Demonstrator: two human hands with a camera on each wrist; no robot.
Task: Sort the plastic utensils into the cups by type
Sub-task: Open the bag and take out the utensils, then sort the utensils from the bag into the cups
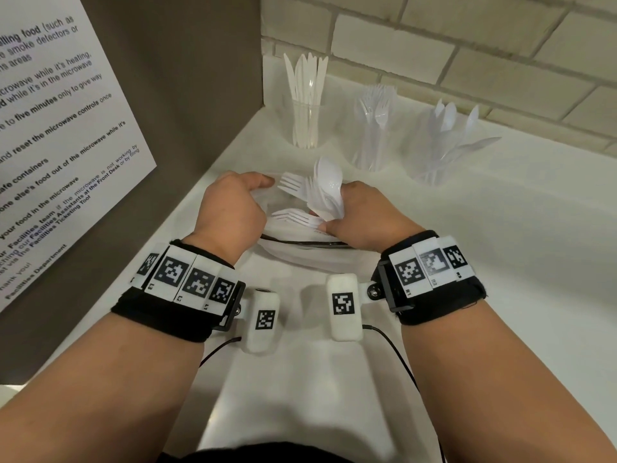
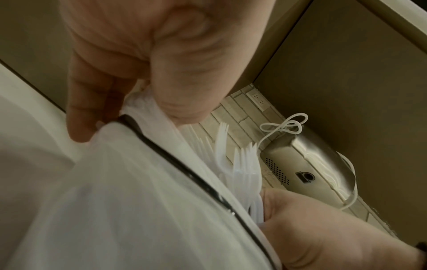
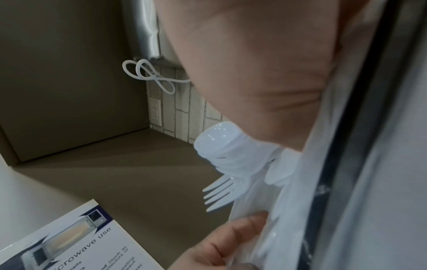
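a: what is held by the hands?

b: a bunch of white spoons and forks (image 1: 317, 192) is gripped by the right hand (image 1: 360, 215), fingers curled round the handles, at the mouth of a clear plastic bag (image 1: 293, 252) on the white counter (image 1: 467, 262). the bag's far left edge is pinched by the left hand (image 1: 230, 208), thumb against curled fingers.

a: and the cups?

b: three clear cups are lined up along the far side, near the brick wall (image 1: 467, 45): a cup of knives (image 1: 305, 105) on the left, a cup of forks (image 1: 375, 128) in the middle, a cup of spoons (image 1: 444, 142) on the right. they are kept well apart from the hands.

a: what else is seen around?

b: a printed microwave notice (image 1: 56, 128) is fixed to the brown panel on the left. in the left wrist view, a wall outlet (image 2: 258, 99), a knotted white cord (image 2: 284, 126) and a metal appliance (image 2: 307, 164) are seen overhead. much of both wrist views is blocked by the bag and palms.
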